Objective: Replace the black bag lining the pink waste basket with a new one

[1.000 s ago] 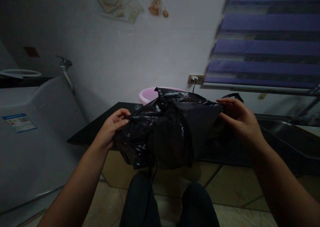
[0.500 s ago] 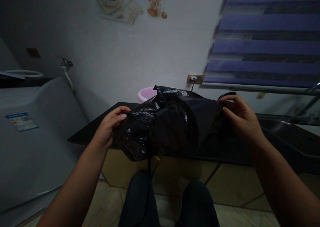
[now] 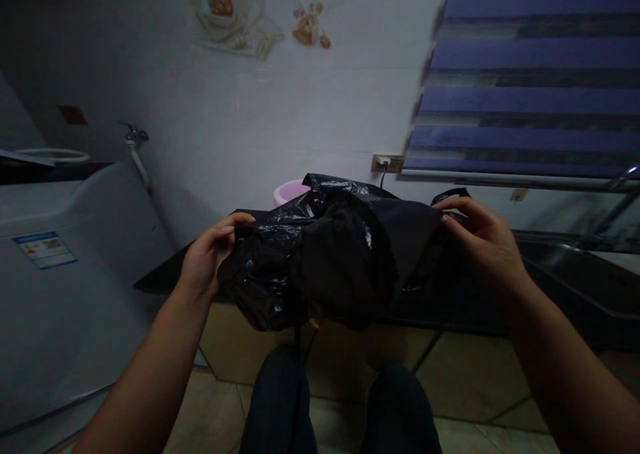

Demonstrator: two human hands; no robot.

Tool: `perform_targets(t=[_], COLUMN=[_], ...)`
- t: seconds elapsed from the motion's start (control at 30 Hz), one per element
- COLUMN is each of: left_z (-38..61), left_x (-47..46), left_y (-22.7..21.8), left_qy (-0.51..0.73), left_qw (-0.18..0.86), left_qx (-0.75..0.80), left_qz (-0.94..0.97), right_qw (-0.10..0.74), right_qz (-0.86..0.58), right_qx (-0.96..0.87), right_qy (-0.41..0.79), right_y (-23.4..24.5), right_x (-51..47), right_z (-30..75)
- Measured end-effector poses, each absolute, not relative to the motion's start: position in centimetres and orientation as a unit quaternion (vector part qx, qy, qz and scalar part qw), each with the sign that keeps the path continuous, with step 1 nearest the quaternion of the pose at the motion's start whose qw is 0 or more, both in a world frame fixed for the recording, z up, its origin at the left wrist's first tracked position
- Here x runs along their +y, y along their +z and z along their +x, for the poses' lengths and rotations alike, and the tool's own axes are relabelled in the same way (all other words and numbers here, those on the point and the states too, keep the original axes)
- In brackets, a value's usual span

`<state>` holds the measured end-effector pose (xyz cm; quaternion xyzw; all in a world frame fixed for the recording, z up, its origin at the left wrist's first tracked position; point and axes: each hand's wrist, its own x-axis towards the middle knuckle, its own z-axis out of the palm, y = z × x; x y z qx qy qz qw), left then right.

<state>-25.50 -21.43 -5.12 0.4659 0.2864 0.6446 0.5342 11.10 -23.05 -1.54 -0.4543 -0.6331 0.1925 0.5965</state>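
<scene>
A crumpled black plastic bag [image 3: 335,254] hangs between my two hands, in front of a dark countertop [image 3: 450,301]. My left hand [image 3: 207,257] pinches the bag's left edge with fingers curled. On the other side, my right hand [image 3: 480,241] grips the right edge, where a loop handle sticks up past the fingers. The bag's lower part sags below the counter edge, above my knees [image 3: 345,401]. Whatever may be inside the bag is hidden.
A pink basin [image 3: 290,191] stands behind the bag on the counter. A white appliance [image 3: 65,274] with a tap [image 3: 135,137] above it fills the left. A wall socket [image 3: 387,163] and purple blind [image 3: 530,81] are at the back right; a sink [image 3: 575,261] lies right.
Both hands have kept their grip on the bag. The bag has been drawn up a little and its hanging part is shorter. My left hand has shifted slightly left.
</scene>
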Motion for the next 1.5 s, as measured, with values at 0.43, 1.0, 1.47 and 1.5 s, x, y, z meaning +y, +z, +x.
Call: perform_targets(t=[0.43, 1.0, 1.47, 1.5], left_z=[-25.9, -25.7, -24.8, -24.8], left_x=[-21.3, -20.7, -20.2, -20.2], left_y=[-5.5, -5.8, -6.7, -6.7], left_qy=[0.656, 0.662, 0.637, 0.638], left_qw=[0.506, 0.523, 0.542, 0.541], left_qx=[0.311, 0.304, 0.282, 0.279], left_qz=[0.465, 0.442, 0.471, 0.471], right_qw=[0.614, 0.659, 0.664, 0.665], right_qz=[-0.423, -0.403, -0.409, -0.417], right_qx=[-0.652, -0.594, -0.571, -0.560], right_qy=[0.137, 0.225, 0.257, 0.263], right_y=[-1.9, -2.0, -2.2, -2.1], right_x=[-22.3, -21.5, -21.9, -22.0], right_z=[12.0, 11.1, 10.9, 10.8])
